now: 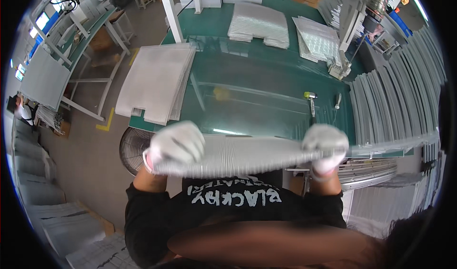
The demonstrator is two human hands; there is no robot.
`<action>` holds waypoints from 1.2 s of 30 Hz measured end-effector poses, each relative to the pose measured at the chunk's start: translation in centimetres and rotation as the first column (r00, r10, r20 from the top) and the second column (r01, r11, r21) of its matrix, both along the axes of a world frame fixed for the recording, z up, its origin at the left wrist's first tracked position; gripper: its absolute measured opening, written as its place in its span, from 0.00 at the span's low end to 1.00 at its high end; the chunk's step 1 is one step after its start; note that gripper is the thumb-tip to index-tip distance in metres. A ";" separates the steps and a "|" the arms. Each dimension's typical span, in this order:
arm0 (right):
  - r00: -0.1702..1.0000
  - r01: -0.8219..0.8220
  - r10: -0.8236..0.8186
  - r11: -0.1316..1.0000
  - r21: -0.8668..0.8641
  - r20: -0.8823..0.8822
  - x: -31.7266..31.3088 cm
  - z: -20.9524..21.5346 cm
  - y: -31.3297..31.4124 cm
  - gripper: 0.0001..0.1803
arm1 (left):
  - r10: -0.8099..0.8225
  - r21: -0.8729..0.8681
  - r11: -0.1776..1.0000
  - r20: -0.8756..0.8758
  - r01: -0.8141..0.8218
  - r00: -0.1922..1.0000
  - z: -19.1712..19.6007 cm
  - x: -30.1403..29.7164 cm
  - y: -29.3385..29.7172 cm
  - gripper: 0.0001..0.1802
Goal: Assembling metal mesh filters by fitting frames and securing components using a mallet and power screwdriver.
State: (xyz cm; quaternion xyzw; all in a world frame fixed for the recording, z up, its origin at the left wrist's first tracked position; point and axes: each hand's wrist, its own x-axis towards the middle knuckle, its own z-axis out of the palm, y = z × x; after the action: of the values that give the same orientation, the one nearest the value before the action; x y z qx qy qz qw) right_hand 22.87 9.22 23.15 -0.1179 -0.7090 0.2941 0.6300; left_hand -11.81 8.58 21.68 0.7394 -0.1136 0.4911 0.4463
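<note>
While both gloved hands squeeze it, a flat bundle of white sheets hangs over the near edge of the green table [266,83].

Her left hand [175,144] is wrapped shut on one end of the bundle [243,156], and the right hand [326,144] is wrapped shut on the other. Between the two grips the sheets look even. I think holding both ends level and pressing the same keeps them from sliding apart.
</note>
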 end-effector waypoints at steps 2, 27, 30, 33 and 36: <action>0.977 -0.182 0.182 0.983 -0.018 0.108 2.2 -1.2 -2.3 0.13 | 0.083 -0.017 0.995 -0.331 -0.094 0.940 -2.0 -0.2 -1.7 0.12; 0.971 -0.073 0.109 0.982 -0.173 0.211 2.5 -1.9 -6.9 0.22 | 0.073 0.050 0.997 -0.904 -0.066 0.420 -12.1 4.7 6.0 0.35; 0.978 -0.099 0.126 0.982 -0.161 0.165 2.5 -2.8 -6.5 0.22 | -0.031 -0.051 0.998 -0.923 -0.044 0.384 -13.5 9.1 7.2 0.39; 0.987 -0.079 0.095 0.989 -0.129 0.127 2.4 -3.3 -6.2 0.24 | -0.061 -0.088 0.995 -0.903 -0.044 0.424 -12.2 10.3 7.7 0.38; 0.986 -0.059 0.080 0.988 -0.146 0.144 2.6 -2.8 -5.3 0.26 | 0.016 -0.044 0.980 -0.955 -0.196 0.296 -8.8 8.8 7.3 0.32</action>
State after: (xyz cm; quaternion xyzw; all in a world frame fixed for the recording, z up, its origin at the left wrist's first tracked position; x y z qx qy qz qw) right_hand 25.44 3.90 20.31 -0.1590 -0.7354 0.3558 0.5543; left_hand -3.01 15.88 12.89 0.8555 0.2587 -0.0044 0.4486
